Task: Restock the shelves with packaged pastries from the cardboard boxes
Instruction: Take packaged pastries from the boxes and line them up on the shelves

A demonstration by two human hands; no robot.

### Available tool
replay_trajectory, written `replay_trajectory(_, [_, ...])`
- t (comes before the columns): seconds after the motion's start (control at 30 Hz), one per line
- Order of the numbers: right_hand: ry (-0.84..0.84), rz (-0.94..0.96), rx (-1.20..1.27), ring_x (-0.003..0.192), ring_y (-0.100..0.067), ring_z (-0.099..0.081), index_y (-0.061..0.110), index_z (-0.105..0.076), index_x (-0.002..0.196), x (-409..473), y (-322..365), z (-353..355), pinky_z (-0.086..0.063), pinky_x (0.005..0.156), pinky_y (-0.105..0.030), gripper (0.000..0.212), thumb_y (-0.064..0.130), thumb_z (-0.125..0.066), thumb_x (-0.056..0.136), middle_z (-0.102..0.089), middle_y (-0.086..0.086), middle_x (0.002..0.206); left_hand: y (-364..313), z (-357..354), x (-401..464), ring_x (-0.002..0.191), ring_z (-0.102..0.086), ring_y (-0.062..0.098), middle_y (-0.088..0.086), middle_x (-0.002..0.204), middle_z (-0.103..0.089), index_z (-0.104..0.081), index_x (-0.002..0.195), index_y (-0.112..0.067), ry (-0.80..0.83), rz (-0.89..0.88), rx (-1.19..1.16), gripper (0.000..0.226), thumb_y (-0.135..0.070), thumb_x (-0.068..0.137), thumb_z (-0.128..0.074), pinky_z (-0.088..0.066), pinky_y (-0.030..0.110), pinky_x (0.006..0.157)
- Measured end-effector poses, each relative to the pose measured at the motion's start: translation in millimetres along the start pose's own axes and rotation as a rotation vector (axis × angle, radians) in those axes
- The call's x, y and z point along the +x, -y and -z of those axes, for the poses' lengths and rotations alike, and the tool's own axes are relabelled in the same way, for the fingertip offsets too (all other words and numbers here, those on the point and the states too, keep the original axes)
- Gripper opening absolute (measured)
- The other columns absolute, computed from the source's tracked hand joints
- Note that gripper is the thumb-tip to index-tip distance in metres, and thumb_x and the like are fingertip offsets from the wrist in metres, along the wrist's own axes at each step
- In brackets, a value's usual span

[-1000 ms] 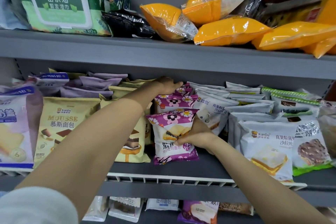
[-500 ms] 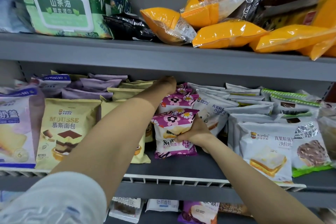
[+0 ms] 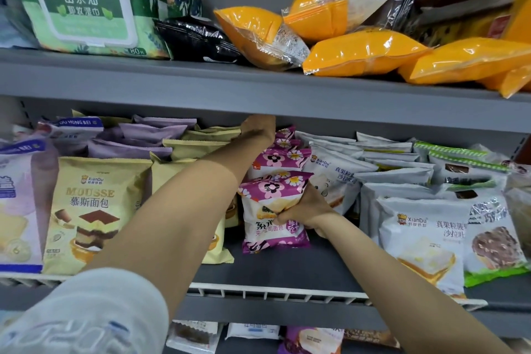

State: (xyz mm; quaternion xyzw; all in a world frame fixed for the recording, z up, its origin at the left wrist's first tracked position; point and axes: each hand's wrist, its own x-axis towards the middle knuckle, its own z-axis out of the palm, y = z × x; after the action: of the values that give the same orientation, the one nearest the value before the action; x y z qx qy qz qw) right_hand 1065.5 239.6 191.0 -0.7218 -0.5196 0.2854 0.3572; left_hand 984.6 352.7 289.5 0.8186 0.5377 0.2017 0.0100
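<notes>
Purple pack (image 3: 273, 213) upright, front of row | pinched by right hand (image 3: 304, 211), nearer | left hand (image 3: 260, 128) far back on row, grip hidden

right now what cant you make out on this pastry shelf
- Left hand, head view: it reaches behind the purple flower packs at the back; its fingers are hidden under the upper shelf, so its hold is unclear.
- Front purple flower pack: the right hand grips it and covers part of its label.
- Lower shelf packs: cut off by the bottom edge.
- Cardboard boxes: not in view.
</notes>
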Motion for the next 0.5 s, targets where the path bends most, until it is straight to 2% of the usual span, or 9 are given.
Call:
replay_trajectory(0.07, [0.0, -0.017, 0.007, 0.116, -0.02, -0.053, 0.014, -0.044, 0.127, 3, 0, 0, -0.042, 0.091, -0.023, 0.083, 0.004, -0.085, 0.056, -0.061, -0.002, 0.119, -3, 11, -3, 0.105, -0.055, 0.027, 0.014, 0.115, -0.058, -0.055, 0.12, -0.003, 0.093, -0.046, -0.122, 0.031, -0.013, 0.102, -0.033, -0.043, 0.034, 0.096])
replay_trajectory(0.13, [-0.001, -0.023, 0.004, 0.117, -0.021, -0.053, 0.013, -0.043, 0.128, 3, 0, -1, -0.045, 0.092, -0.026, 0.084, 0.004, -0.085, 0.057, -0.06, -0.003, 0.12, -9, 26, -14, 0.114, -0.051, 0.028, 0.016, 0.124, -0.053, -0.048, 0.129, -0.004, 0.174, -0.143, -0.193, 0.034, -0.02, 0.103, -0.033, -0.038, 0.034, 0.097])
replay_trajectory(0.23, [0.012, -0.027, 0.025, 0.117, -0.022, -0.053, 0.012, -0.042, 0.128, -2, -4, -1, -0.045, 0.088, -0.025, 0.085, 0.005, -0.085, 0.056, -0.059, -0.003, 0.121, -9, 47, -44, 0.116, -0.05, 0.027, 0.017, 0.127, -0.053, -0.049, 0.129, -0.003, 0.246, -0.275, -0.191, 0.047, -0.036, 0.103, -0.029, -0.037, 0.03, 0.094])
replay_trajectory(0.3, [0.014, -0.031, 0.039, 0.113, -0.023, -0.056, 0.012, -0.044, 0.125, -6, -6, -2, -0.048, 0.089, -0.029, 0.083, 0.005, -0.086, 0.053, -0.061, -0.005, 0.118, -1, 54, -65, 0.13, -0.042, 0.026, 0.013, 0.142, -0.044, -0.046, 0.136, -0.01, 0.32, -0.329, -0.159, 0.054, -0.046, 0.1, -0.029, -0.032, 0.03, 0.103])
replay_trajectory(0.37, [0.004, -0.032, 0.047, 0.109, -0.024, -0.059, 0.011, -0.046, 0.124, -11, -8, -4, -0.052, 0.088, -0.031, 0.083, 0.006, -0.087, 0.051, -0.063, -0.006, 0.114, 10, 56, -84, 0.143, -0.024, 0.021, 0.003, 0.155, -0.026, -0.032, 0.146, -0.021, 0.42, -0.341, -0.157, 0.059, -0.053, 0.098, -0.028, -0.019, 0.034, 0.113])
replay_trajectory(0.43, [-0.02, -0.018, 0.083, 0.108, -0.023, -0.06, 0.007, -0.044, 0.125, -16, -10, -8, -0.053, 0.082, -0.029, 0.083, 0.005, -0.086, 0.054, -0.062, -0.006, 0.114, 19, 48, -101, 0.148, -0.005, 0.02, -0.001, 0.16, -0.007, -0.017, 0.151, -0.024, 0.487, -0.351, -0.038, 0.069, -0.062, 0.094, -0.026, -0.006, 0.04, 0.118])
replay_trajectory(0.5, [-0.048, -0.003, 0.11, 0.109, -0.02, -0.056, 0.007, -0.042, 0.122, -24, -11, -11, -0.051, 0.08, -0.027, 0.074, 0.002, -0.083, 0.061, -0.059, -0.003, 0.114, 22, 32, -112, 0.148, 0.002, 0.022, -0.002, 0.161, 0.0, -0.01, 0.152, -0.026, 0.479, -0.394, 0.141, 0.071, -0.064, 0.093, -0.021, 0.001, 0.046, 0.12])
